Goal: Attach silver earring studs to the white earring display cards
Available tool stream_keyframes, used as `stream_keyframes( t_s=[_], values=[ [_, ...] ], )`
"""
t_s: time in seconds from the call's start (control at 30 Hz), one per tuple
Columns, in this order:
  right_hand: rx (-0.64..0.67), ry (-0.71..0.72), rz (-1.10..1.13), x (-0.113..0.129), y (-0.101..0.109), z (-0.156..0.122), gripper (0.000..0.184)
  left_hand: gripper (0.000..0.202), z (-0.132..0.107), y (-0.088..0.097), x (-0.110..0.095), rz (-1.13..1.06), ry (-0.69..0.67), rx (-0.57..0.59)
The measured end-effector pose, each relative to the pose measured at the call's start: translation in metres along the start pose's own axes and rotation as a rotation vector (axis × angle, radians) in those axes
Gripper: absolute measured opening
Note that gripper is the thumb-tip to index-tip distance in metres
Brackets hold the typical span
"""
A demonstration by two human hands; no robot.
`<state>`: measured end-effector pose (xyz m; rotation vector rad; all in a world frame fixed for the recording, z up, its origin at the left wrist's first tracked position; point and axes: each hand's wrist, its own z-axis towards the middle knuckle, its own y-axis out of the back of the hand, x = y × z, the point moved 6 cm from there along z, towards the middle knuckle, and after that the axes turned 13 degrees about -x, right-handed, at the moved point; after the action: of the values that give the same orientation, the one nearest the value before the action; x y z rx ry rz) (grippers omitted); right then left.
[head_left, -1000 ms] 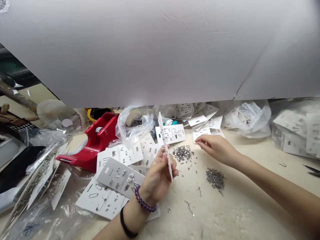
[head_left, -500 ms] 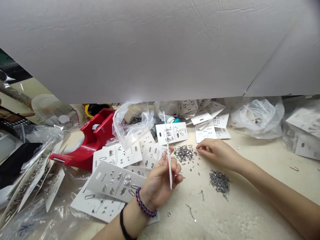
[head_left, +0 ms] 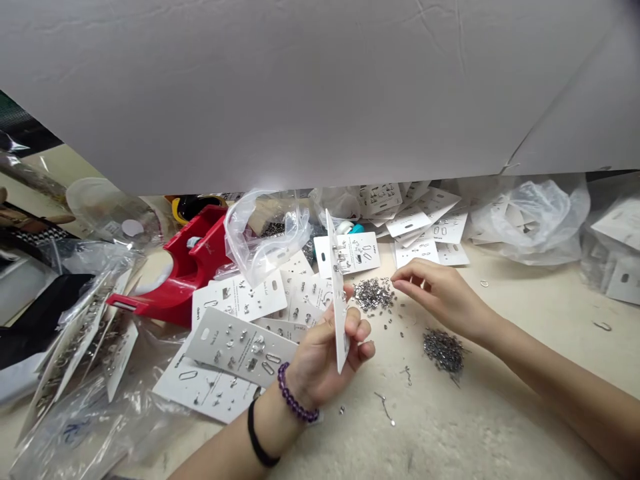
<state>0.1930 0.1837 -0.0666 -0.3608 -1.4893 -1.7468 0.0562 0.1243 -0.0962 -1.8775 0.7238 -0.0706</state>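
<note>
The thin white rectangular card (head_left: 339, 307) stands upright and almost edge-on, so it shows as a narrow strip; small silvery metal pieces stick out from its right-hand face, too foreshortened to count. It is in the left hand (head_left: 327, 357), gripped between thumb and fingers, just left of the loose heap of tiny silvery metal pieces (head_left: 373, 295). The right hand (head_left: 443, 293) is at the heap's right edge, apart from the card, its thumb and forefinger tips narrowly together; whether they pinch a piece, I cannot tell.

Just behind the heap lies a flat white printed card with silvery earrings (head_left: 363, 252). A darker pile of thin metal pieces (head_left: 444, 351) sits in front and to the right of the heap, near the right forearm. Well to the heap's left stands a glossy red plastic tape dispenser (head_left: 173, 287), beside overlapping white and grey earring cards (head_left: 235, 350).
</note>
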Motion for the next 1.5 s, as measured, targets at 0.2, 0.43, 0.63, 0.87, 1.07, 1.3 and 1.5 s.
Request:
stream_keyframes(
  t_s=[0.2,0.43,0.63,0.87,1.07,1.3,1.5],
  values=[
    [0.044,0.036,0.421,0.051,-0.004,-0.019,0.007,0.017,-0.003,-0.003,0.01,0.048,0.003,0.109],
    [-0.122,0.271,0.393,0.066,0.002,-0.028,0.01,0.012,-0.009,-0.01,0.015,0.231,-0.085,0.285],
    [-0.141,0.37,0.371,0.072,0.006,-0.036,0.011,0.012,-0.008,-0.007,0.014,0.252,-0.126,0.257],
    [-0.136,0.347,0.385,0.073,0.005,-0.039,0.008,0.018,-0.009,-0.01,0.014,0.293,-0.139,0.232],
    [-0.148,0.346,0.412,0.071,0.006,-0.037,0.008,0.016,-0.009,-0.013,0.013,0.277,-0.154,0.26],
    [-0.122,0.35,0.417,0.071,0.007,-0.038,0.009,0.02,-0.009,-0.011,0.012,0.328,-0.179,0.243],
    [-0.064,0.335,0.422,0.073,0.008,-0.038,0.009,0.028,-0.008,-0.008,0.012,0.407,-0.21,0.202]
  ],
)
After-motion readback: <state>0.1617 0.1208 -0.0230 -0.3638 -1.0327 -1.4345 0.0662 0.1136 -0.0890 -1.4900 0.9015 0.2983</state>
